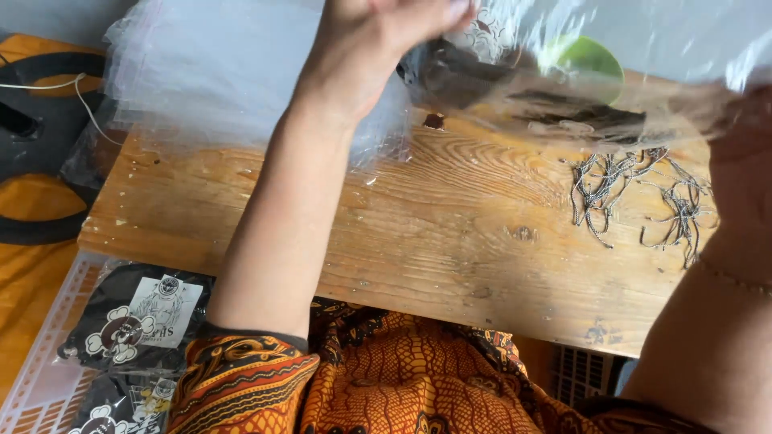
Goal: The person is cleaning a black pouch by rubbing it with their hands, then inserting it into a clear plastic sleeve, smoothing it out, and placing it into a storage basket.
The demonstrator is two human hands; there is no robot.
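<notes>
Two hands, left hand [378, 36] fingers apparently closed on clear bag [579, 88], right hand [744, 153] fingers unseen

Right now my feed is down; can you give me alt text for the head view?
The left hand and right hand hold a clear plastic bag with a dark item inside above a wooden table. Loose cords lie on the table, a stack of clear bags at its far left.

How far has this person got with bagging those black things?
Done: bagged black items lie in a white basket at lower left. In hand: the left hand pushes a dark item into a clear bag that the right hand steadies. Left: a stack of clear bags and a heap of cords on the wooden table.
</notes>
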